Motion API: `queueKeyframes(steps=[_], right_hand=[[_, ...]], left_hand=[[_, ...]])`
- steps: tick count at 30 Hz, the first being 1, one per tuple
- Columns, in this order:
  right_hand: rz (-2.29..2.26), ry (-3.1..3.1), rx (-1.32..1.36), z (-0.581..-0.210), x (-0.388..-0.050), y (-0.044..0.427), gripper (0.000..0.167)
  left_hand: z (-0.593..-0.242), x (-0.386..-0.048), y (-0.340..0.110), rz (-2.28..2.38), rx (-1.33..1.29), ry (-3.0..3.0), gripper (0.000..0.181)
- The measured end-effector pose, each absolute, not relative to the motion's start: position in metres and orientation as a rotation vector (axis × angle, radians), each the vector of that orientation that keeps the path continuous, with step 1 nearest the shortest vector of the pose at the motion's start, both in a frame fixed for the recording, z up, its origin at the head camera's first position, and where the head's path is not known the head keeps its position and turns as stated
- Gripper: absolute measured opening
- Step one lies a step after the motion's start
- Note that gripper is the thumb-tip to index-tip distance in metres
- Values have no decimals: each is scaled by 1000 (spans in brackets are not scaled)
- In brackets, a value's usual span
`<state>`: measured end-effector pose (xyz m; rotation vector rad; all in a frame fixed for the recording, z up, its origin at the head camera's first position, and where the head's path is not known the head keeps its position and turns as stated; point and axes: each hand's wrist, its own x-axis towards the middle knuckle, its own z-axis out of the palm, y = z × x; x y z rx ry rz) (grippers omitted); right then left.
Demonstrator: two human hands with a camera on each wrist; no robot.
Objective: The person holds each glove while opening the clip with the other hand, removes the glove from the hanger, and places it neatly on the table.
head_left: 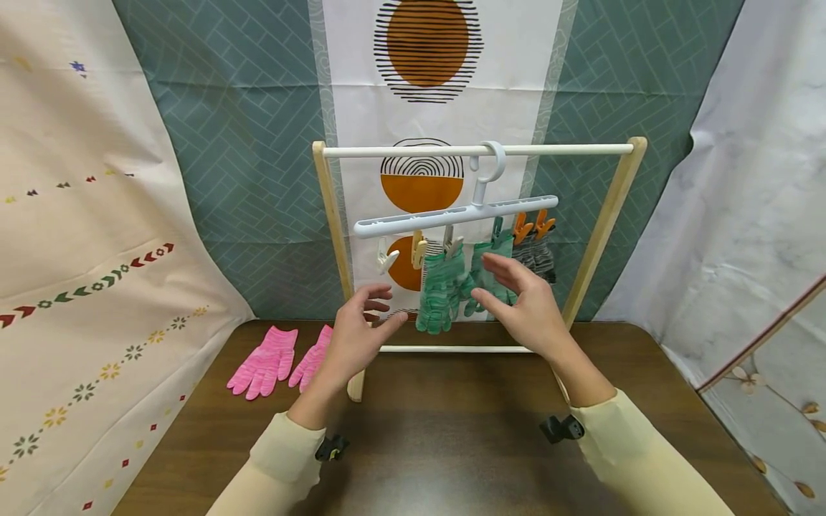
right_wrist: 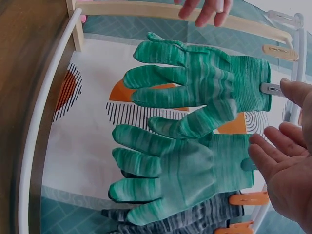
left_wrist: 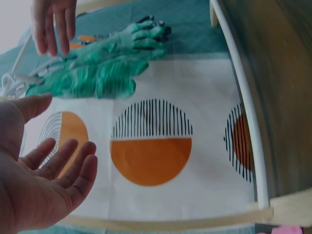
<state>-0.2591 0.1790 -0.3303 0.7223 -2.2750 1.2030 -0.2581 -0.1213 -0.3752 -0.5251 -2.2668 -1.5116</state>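
Note:
Two green striped gloves hang by their cuffs from a pale hanger (head_left: 452, 215), the left one (head_left: 442, 287) on a grey clip (head_left: 452, 242) and the other (right_wrist: 185, 165) on a dark green clip (right_wrist: 248, 164). My left hand (head_left: 363, 330) is held in the air left of the gloves, fingers loosely bent and holding nothing. My right hand (head_left: 529, 304) is just in front of the second green glove, fingers relaxed; in the right wrist view its thumb is by the grey clip, and whether they touch I cannot tell.
Dark grey gloves (head_left: 535, 254) hang at the right on orange clips (head_left: 523, 228). White (head_left: 386, 258) and yellow (head_left: 419, 249) clips hang at the left. A wooden rack (head_left: 603, 229) holds the hanger. Two pink gloves (head_left: 267, 362) lie on the brown table (head_left: 439, 444) at the left.

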Motion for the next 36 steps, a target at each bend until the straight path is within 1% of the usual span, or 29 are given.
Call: queueKeyframes(steps=[12, 19, 28, 32, 36], right_hand=[[1246, -2257, 780, -315, -271, 169, 58], [1312, -2261, 804, -305, -280, 161, 53], [1406, -2250, 838, -297, -292, 153, 48], [1454, -2248, 844, -296, -296, 151, 47], [1498, -2238, 837, -294, -299, 149, 47]], left_hand=[[-369, -277, -80, -1605, -640, -2224, 55], [-366, -288, -66, -1704, -680, -2207, 55], [-371, -298, -58, -1902, -659, -2146, 46], [-371, -297, -56, -1955, -673, -2132, 42], [-370, -296, -56, -1956, -694, -2139, 41]])
